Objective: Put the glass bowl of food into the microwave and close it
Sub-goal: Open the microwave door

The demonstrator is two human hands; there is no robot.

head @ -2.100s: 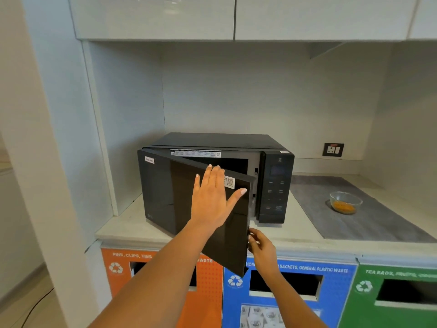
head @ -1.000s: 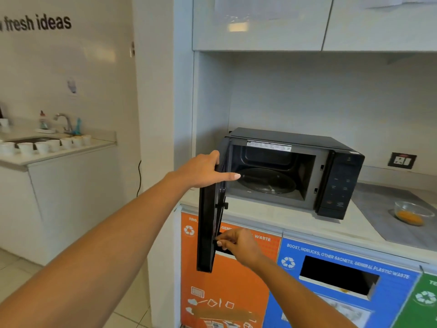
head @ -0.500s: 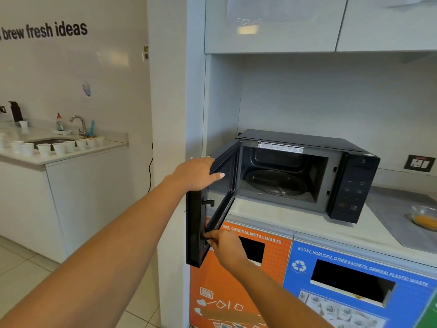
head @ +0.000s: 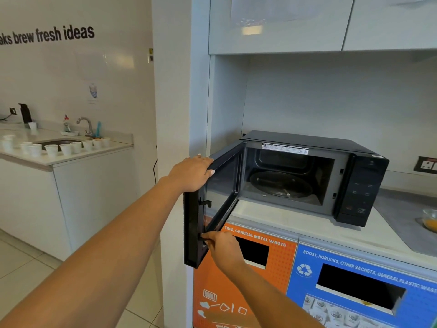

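Door's wide open with the left hand (head: 192, 172) gripping the microwave (head: 307, 176) door's (head: 214, 204) top, right hand (head: 223, 250) pinching its lower edge, while the glass bowl (head: 430, 220) is sitting untouched on the table (head: 307, 229).

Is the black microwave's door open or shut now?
Open: the black microwave's door is swung wide left, showing the empty glass turntable inside.
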